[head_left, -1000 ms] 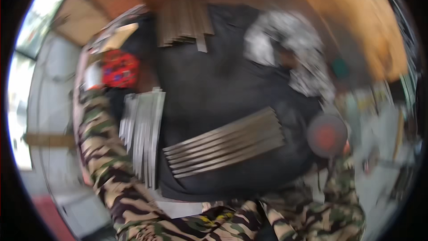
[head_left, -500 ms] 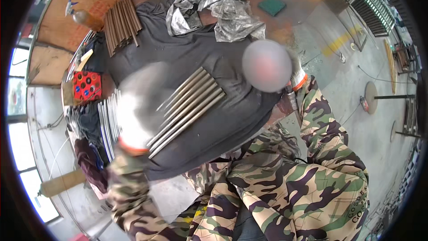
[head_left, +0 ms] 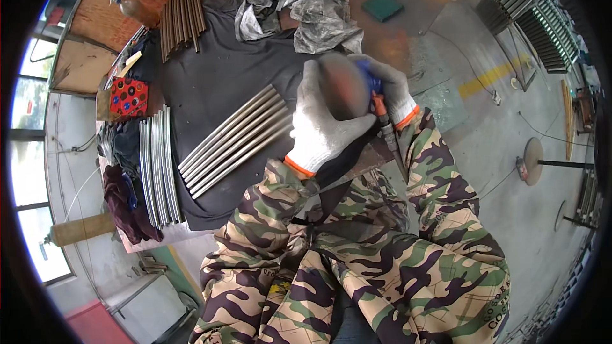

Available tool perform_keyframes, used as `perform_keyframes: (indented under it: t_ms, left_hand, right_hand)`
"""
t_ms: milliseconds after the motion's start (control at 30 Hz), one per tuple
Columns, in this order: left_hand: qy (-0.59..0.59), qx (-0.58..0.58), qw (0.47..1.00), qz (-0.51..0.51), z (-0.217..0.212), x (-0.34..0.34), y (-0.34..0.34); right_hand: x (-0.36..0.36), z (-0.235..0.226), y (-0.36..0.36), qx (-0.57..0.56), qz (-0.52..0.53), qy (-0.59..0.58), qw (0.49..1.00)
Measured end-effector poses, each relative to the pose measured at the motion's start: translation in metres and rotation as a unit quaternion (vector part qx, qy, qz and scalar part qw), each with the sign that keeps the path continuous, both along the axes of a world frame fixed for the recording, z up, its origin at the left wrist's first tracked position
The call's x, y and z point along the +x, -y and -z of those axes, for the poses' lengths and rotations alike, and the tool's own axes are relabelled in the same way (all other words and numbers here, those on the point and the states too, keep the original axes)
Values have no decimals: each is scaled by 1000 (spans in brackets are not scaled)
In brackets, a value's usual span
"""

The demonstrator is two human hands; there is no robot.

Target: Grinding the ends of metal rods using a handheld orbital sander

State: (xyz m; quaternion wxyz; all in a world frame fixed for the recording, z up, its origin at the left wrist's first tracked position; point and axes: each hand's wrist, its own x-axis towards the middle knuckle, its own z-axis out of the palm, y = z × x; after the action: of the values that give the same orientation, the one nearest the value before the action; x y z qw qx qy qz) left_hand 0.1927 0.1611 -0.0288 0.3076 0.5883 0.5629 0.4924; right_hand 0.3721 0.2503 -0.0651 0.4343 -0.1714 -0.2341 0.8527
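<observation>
My gloved right hand (head_left: 396,92) is closed round a blue and orange air sander (head_left: 378,103), its hose running down beside my sleeve. The sander's round disc (head_left: 344,86) is tilted up and looks blurred, greyish with a reddish middle. My gloved left hand (head_left: 319,129) curls round the disc's edge, thumb toward the right and fingers at its left side. Several metal rods (head_left: 233,140) lie side by side on the black cloth (head_left: 210,76), left of my left hand. Part of the sander's body is hidden behind the disc and my hands.
Shinier rods (head_left: 158,165) lie at the left, by a red box with round holes (head_left: 129,97). Brown rods (head_left: 182,22), a spray bottle (head_left: 135,7), a crumpled silvery sheet (head_left: 322,16) and a green pad (head_left: 382,7) are farther back. Metal racks (head_left: 542,19) stand far right.
My left hand has moved right, from over the rods to the sander's disc, and has taken hold of it. My right hand has brought the sander slightly left, and the view has shifted.
</observation>
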Motion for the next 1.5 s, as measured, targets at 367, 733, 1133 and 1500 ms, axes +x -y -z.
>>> perform_keyframes:
  t_ms: [367, 733, 1133, 1500]
  left_hand:
    - [-87, -18, 993, -82, -13, 9, 16]
    - [84, -56, 989, -110, -36, 4, 3]
    - [381, -123, 916, -29, -36, 8, 16]
    - [432, -134, 890, 64, -37, 2, 26]
  right_hand:
    - [-1, -18, 3, 14, -28, 99, 995]
    - [21, 24, -10, 108, 40, 251, 961]
    - [38, 113, -37, 16, 29, 104, 994]
    - [48, 112, -34, 30, 30, 118, 992]
